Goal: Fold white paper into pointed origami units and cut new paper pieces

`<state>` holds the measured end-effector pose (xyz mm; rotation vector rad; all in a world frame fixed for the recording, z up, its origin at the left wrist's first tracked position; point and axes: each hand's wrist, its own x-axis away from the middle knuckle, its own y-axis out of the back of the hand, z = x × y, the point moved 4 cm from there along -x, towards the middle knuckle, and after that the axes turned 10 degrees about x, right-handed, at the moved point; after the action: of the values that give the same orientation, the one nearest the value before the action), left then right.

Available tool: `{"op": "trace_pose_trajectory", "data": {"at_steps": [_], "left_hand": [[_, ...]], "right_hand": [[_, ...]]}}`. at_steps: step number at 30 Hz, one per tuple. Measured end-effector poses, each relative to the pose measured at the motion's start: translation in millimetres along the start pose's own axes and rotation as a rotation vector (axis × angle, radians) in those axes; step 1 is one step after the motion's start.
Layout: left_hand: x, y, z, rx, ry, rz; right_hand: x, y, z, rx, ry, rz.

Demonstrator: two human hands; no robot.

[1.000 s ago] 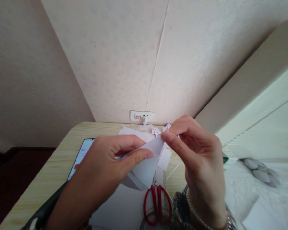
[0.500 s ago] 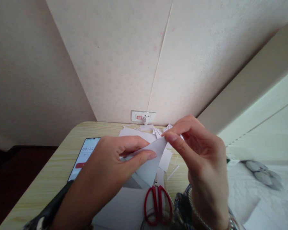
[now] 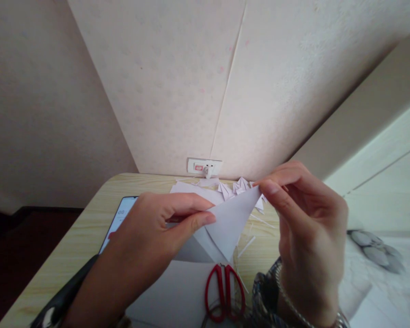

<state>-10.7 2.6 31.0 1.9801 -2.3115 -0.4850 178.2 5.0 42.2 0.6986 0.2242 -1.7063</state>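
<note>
Between my hands a folded sheet of white paper (image 3: pixel 230 223) is held up above the table. My left hand (image 3: pixel 167 232) pinches its left side, thumb on top and fingers behind. The thumb and forefinger of my right hand (image 3: pixel 297 214) grip the pointed upper right corner. A loose layer hangs down between the two hands. Below it lie red-handled scissors (image 3: pixel 225 291), their blades hidden by the paper. Behind it are several small folded paper pieces (image 3: pixel 225 190).
A phone with a lit screen (image 3: pixel 118 223) lies left, partly behind my left hand. Paper strips (image 3: pixel 248 246) are scattered on the wooden table (image 3: pixel 89 237). A white sheet (image 3: pixel 171 291) lies near the front. A wall socket (image 3: pixel 204 166) holds a plug at the back.
My right hand has moved right and slightly up, drawing the paper's corner out with it. The left hand has shifted slightly left and keeps its pinch.
</note>
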Motion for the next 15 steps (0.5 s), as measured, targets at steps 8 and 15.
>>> {"op": "trace_pose_trajectory", "data": {"at_steps": [8, 15], "left_hand": [[6.7, 4.1, -8.6, -0.098, -0.067, -0.053], [7.8, 13.2, -13.3, -0.123, -0.068, -0.107]], "right_hand": [[4.8, -4.2, 12.5, 0.264, 0.208, -0.152], [-0.9, -16.1, 5.1, 0.135, 0.100, 0.117]]}}
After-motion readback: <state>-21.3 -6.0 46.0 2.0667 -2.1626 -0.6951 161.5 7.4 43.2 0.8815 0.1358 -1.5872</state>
